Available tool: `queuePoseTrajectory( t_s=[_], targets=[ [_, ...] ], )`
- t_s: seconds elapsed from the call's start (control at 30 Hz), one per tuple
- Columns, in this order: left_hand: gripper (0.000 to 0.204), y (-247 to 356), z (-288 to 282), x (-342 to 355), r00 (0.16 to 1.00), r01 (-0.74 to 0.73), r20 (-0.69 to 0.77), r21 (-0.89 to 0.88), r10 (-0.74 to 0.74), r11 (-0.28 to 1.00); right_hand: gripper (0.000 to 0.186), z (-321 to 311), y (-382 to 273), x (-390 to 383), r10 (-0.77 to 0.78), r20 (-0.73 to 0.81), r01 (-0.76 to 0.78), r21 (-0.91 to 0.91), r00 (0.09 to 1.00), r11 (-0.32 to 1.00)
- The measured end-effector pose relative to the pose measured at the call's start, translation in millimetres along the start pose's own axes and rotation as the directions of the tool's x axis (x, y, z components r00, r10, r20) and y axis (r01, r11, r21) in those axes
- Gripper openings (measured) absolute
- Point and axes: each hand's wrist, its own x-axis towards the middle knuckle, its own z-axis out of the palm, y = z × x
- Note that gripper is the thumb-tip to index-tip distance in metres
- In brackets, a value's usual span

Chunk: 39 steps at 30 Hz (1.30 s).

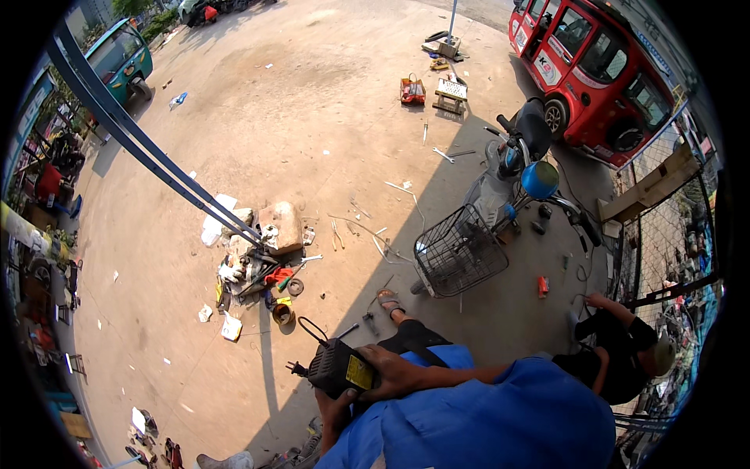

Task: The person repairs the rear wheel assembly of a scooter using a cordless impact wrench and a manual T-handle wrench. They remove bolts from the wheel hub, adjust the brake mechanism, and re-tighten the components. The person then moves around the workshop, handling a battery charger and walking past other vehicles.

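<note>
the right hand [398, 371] lies over the top of a black charger box [340, 369] with a yellow label, fingers wrapped down its far side so it cannot slip. the left hand [337, 406] comes up from underneath, fingers curled against the bottom of the box, taking the weight. held between the two hands like this, the box sits in front of the person's blue shirt [484, 422], above the concrete ground [312, 117]. its cable loops up from the top and a plug [296, 367] dangles off the left end, hanging free because nothing supports it. just ahead, an electric scooter [508, 180] with a wire basket [459, 252] stands parked in the shade, and a heap of tools and scraps [258, 270] lies on the ground beside a long blue bar [148, 152]. another person [625, 344] crouches at the right near a fence.
</note>
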Motion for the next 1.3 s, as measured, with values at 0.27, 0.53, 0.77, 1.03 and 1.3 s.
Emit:
queuePoseTrajectory(
  t_s=[0.27,0.53,0.77,1.03,1.3],
  targets=[
    [0.072,18.0,41.7,66.0,0.984,-0.090,-0.150,0.022,0.093,0.996,0.085,-65.2,12.6,67.6,0.031,0.133,-0.044,0.101,0.991,0.994],
    [0.071,31.5,79.2,118.8,0.980,-0.040,-0.193,0.072,0.054,0.997,0.084,-117.4,30.9,106.5,0.023,0.152,-0.039,0.102,0.988,0.994],
    [0.073,42.3,102.0,153.9,0.988,-0.028,-0.148,0.124,0.046,0.992,0.079,-147.3,34.3,123.4,0.041,0.094,-0.055,0.150,0.995,0.987],
    [0.077,38.6,111.7,177.0,0.996,0.063,-0.068,0.194,-0.050,0.979,0.079,-160.2,44.5,120.1,0.063,-0.018,-0.060,0.152,0.998,0.987],
    [0.078,30.3,131.0,196.9,0.987,0.111,0.083,0.281,-0.139,0.953,0.082,-164.3,57.5,90.8,0.158,-0.240,-0.137,0.102,0.958,0.985]
  ],
)
